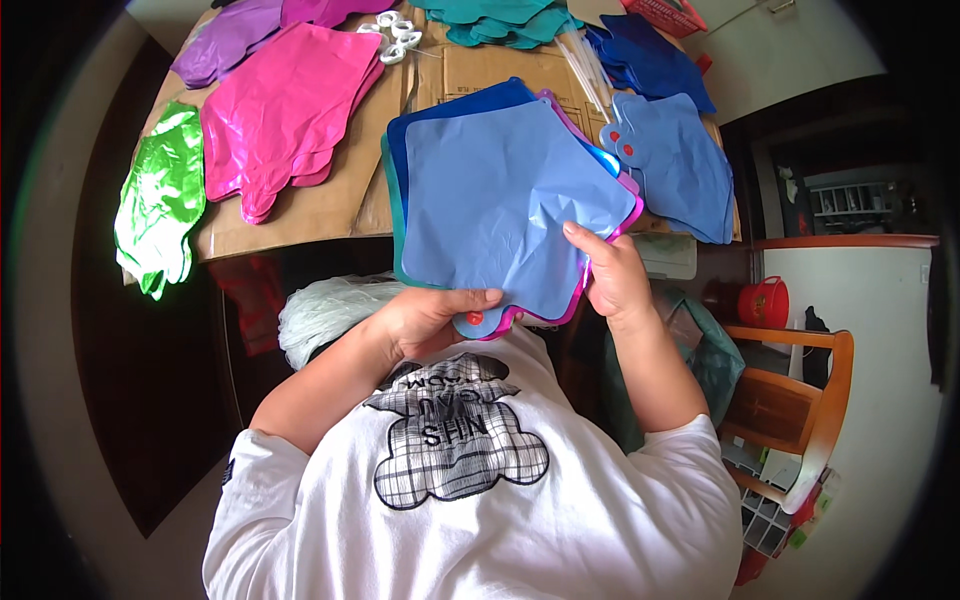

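Observation:
Held up before my chest, just off the table's front edge, is a stack of flat foil balloons (490, 190). A dull blue one lies on top, with dark blue, teal and magenta edges showing behind it. My left hand (425, 318) pinches the stack at its lower end, thumb on top beside a tab with a red dot (474, 318). At the lower right edge my right hand (615, 270) grips it, thumb flat on the blue foil and fingers mostly hidden behind.
Cardboard (290, 225) covers the table. On it lie green foil (160, 190), pink foil (280, 110), purple foil (225, 45), teal foil (500, 20), and more blue foil balloons (680, 165). White ribbon rolls (396, 38) and thin white sticks (585, 68) sit at the back. A wooden chair (790, 400) stands at right.

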`<state>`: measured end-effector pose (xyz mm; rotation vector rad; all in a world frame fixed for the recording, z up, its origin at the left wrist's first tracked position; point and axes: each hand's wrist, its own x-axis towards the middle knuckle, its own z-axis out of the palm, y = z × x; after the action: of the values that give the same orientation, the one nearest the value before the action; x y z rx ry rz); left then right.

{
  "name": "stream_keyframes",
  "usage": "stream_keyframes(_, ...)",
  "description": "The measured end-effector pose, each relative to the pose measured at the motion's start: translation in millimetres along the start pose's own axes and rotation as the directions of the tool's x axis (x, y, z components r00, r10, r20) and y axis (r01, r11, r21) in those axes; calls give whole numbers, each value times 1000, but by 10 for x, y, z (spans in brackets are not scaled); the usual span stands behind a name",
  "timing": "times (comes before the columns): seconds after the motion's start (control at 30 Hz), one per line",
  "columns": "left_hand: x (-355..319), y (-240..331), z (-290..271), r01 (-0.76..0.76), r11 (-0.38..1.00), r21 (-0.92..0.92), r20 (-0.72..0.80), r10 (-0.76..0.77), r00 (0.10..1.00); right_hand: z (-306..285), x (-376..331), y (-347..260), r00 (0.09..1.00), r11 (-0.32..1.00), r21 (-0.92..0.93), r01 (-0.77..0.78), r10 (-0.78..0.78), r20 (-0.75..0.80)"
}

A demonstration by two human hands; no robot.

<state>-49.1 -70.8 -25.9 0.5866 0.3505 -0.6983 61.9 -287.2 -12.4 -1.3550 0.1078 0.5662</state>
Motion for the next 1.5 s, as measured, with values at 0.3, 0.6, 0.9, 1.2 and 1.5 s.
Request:
stream_keyframes(0.3, 3, 22, -101, 159, 986, -45, 117, -153, 981, 138, -45, 20, 1000, 995, 99, 20, -21, 9)
stream_keyframes(0.6, -98, 82, -158, 219, 970, 104, 58, -226, 972, -241, 329, -503, 971, 977, 168, -131, 93, 220)
stream_keyframes(0.9, -104, -19, -73, 206, 976, 66, -64, -202, 977, 154, 1207, -997, 958, 862, -490, -129, 236, 162)
stream_keyframes(1.2, 93, -120, 167, 23, 999, -36, -121, -27, 992, 1266, 2028, -879, 973, -22, -999, 31, -229, 35)
stream_keyframes(1.5, 93, -96, 46, 57, 987, -150, 64, -48, 997, 1273, 1938, -995, 988, 124, -992, 0, -153, -20)
